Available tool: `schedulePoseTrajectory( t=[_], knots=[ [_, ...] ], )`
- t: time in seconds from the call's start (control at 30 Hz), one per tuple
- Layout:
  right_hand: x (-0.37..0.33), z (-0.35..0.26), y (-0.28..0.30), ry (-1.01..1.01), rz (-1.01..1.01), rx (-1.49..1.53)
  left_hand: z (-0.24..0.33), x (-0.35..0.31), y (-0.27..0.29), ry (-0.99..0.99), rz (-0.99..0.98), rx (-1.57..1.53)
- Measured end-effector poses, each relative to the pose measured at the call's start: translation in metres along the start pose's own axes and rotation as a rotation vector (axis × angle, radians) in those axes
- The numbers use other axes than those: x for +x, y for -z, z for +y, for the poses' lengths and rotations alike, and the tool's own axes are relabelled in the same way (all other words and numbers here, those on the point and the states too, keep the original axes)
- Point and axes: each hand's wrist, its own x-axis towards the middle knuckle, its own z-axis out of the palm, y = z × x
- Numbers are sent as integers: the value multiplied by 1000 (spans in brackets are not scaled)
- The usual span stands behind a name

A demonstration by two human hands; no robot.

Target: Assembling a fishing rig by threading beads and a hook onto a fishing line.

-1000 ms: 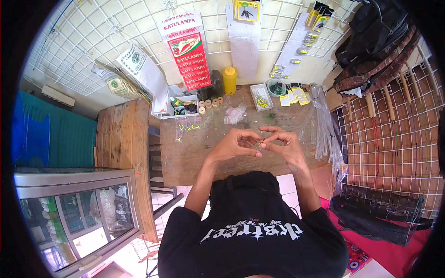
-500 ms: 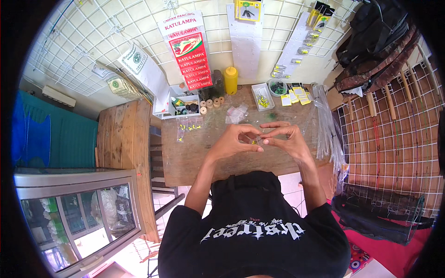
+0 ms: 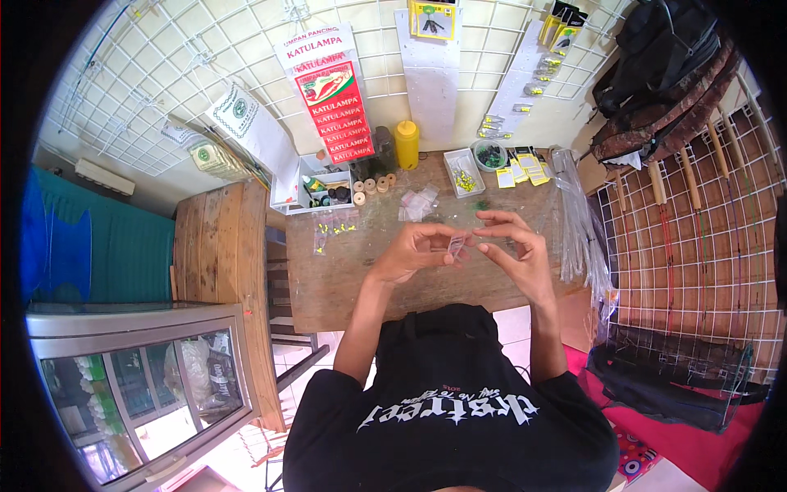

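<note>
Over the wooden table, my left hand pinches a small clear plastic bag between thumb and fingers. Just to its right, my right hand is raised with thumb and fingers apart, and I see nothing between them. Beyond my hands lies a loose pile of clear little bags. Left of it are bags with small yellow pieces. Farther back, a white tray contains several yellow-green pieces, beside a round tub of dark green items.
On the wooden table stand wooden spools, a white box of small goods and a yellow squeeze bottle. Yellow packets and long clear plastic sleeves lie at the right. A glass-fronted cabinet is at lower left.
My right hand has moved slightly right and its fingers have parted from the bag. The yellow bit seen between my hands no longer shows. The bag stays in my left hand.
</note>
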Motion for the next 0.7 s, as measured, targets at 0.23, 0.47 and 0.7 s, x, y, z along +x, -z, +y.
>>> schedulePoseTrajectory(
  t=[0.23,0.47,0.7],
  knots=[
    [-2,-16,-5,140,19,-267,-16,3,6,-11,-111,-180],
    [-1,-14,-8,64,-125,-375,-11,6,7,40,-136,-73],
    [-1,-19,-7,108,-156,-498,-10,6,9,86,-157,-11]
  ],
)
